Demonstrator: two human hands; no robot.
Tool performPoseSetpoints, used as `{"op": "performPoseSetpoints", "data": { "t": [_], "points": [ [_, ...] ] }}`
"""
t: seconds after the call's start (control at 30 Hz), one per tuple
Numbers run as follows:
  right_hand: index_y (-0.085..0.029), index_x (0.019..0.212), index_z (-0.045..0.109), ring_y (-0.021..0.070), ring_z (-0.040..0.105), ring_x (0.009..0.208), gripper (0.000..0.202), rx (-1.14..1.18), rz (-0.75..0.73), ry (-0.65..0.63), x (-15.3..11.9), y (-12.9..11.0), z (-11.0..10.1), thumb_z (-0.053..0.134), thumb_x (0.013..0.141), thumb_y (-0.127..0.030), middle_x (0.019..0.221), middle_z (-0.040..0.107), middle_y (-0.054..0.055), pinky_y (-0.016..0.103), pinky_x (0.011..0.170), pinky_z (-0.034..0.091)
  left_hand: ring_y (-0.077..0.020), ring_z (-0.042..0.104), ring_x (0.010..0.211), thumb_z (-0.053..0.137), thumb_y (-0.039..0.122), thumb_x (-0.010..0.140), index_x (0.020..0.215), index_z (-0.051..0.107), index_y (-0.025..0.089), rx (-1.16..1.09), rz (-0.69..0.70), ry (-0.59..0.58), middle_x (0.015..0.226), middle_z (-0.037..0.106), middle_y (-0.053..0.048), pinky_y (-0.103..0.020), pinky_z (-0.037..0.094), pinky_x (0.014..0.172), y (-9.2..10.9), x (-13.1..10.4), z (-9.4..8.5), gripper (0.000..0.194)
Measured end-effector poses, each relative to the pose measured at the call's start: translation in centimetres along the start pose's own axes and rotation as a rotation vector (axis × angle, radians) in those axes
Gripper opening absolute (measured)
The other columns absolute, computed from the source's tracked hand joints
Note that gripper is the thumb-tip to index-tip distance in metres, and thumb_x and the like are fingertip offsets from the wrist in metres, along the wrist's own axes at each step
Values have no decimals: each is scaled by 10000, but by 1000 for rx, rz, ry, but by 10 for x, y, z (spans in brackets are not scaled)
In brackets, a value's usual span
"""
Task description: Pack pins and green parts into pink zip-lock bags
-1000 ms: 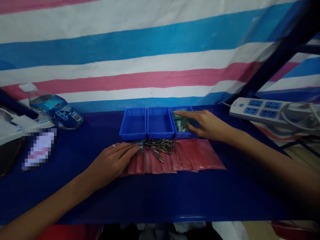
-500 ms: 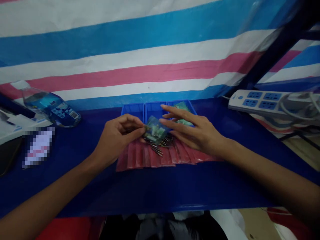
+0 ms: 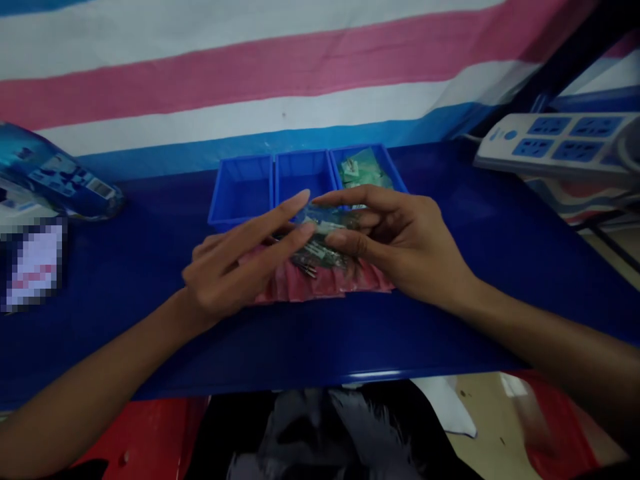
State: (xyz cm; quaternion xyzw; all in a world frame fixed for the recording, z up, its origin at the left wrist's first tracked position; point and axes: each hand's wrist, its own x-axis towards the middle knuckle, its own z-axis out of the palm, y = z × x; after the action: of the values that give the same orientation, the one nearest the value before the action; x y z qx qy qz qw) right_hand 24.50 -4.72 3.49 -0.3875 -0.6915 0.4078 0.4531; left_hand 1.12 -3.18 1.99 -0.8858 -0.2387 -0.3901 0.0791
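Clear packet (image 3: 323, 245) over red bags (image 3: 320, 285), now pinched in right hand (image 3: 420, 250), left hand (image 3: 230, 267) held it earlier, fingers now extended at its left, can't tell if pinching, blue trays (image 3: 245, 187) behind, room toward near bench edge (image 3: 370, 373)

Bins (image 3: 303, 172) at 12 on tbl (image 3: 320, 343)

3 abreast; bags (image 3: 367, 169) in R-most. Packets (image 3: 327, 283) at 6 of bins, pins (image 3: 309, 271) prob. atop, mostly hidden. Over them, held bag (image 3: 320, 249) btwn L hand (image 3: 230, 267) & R hand (image 3: 405, 243). Bottle (image 3: 60, 177) at 10 o'clock, pwr strip (image 3: 560, 147) at 2.
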Motion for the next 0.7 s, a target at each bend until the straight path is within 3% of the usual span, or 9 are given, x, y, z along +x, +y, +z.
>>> {"op": "performPoseSetpoints", "data": {
  "t": [0.17, 0.23, 0.3, 0.37, 0.43, 0.5, 0.6, 0.7],
  "points": [
    [-280, 1273, 616, 172, 690, 631, 346, -61, -43, -32, -5, 0, -2, 573, 955, -409, 715, 697, -28, 325, 602, 598, -136, 709, 961, 659, 135, 893, 1151, 678, 299, -52, -68, 98, 1212, 700, 44, -278, 596, 831, 1, 3, 0, 306],
    [-303, 1317, 591, 192, 702, 741, 372, -222, -170, 14, -7, 3, -5, 511, 978, -435, 871, 716, 12, 357, 685, 606, -96, 704, 815, 663, 174, 900, 1078, 696, 262, -100, -189, 134, 1004, 752, 55, -228, 575, 740, 2, 4, 2, 202],
    [-321, 1347, 570, 228, 693, 895, 418, -429, -362, 63, -8, 7, -9, 564, 946, -439, 1076, 699, 47, 396, 784, 599, -70, 673, 712, 644, 215, 917, 1021, 695, 236, -147, -304, 94, 860, 735, 64, -197, 545, 672, 2, 5, 4, 118],
    [-306, 1351, 567, 250, 670, 985, 481, -600, -558, 107, -8, 10, -10, 666, 886, -380, 1188, 668, 66, 409, 829, 586, -80, 671, 740, 624, 220, 925, 998, 686, 215, -166, -277, 14, 862, 722, 41, -200, 542, 700, 2, 5, 5, 96],
    [-273, 1300, 604, 229, 678, 954, 445, -648, -658, 109, -9, 9, -9, 700, 865, -277, 1137, 693, 63, 375, 796, 587, -108, 681, 828, 627, 203, 916, 1017, 676, 199, -162, -160, -49, 923, 718, 1, -214, 547, 768, 3, 4, 6, 113],
    [-249, 1165, 673, 184, 697, 824, 300, -599, -622, 73, -11, 6, -6, 694, 867, -214, 981, 736, 31, 318, 704, 584, -128, 680, 871, 624, 191, 914, 1062, 666, 204, -158, -91, -66, 956, 711, -20, -230, 551, 801, 4, 2, 7, 154],
    [-245, 968, 708, 137, 677, 631, 127, -435, -390, 101, -13, 0, -2, 721, 848, -206, 774, 736, -19, 265, 555, 555, -147, 672, 900, 617, 169, 914, 1186, 639, 233, -125, -147, 22, 1029, 692, -31, -267, 571, 803, 6, 0, 9, 280],
    [-255, 1010, 691, 142, 692, 610, 169, -140, -154, 171, -11, -1, -1, 720, 849, -211, 759, 730, -28, 263, 547, 583, -181, 652, 1008, 646, 149, 889, 1266, 615, 277, -18, -109, 138, 1167, 656, -46, -292, 597, 790, 7, 1, 11, 400]
  ]
}}
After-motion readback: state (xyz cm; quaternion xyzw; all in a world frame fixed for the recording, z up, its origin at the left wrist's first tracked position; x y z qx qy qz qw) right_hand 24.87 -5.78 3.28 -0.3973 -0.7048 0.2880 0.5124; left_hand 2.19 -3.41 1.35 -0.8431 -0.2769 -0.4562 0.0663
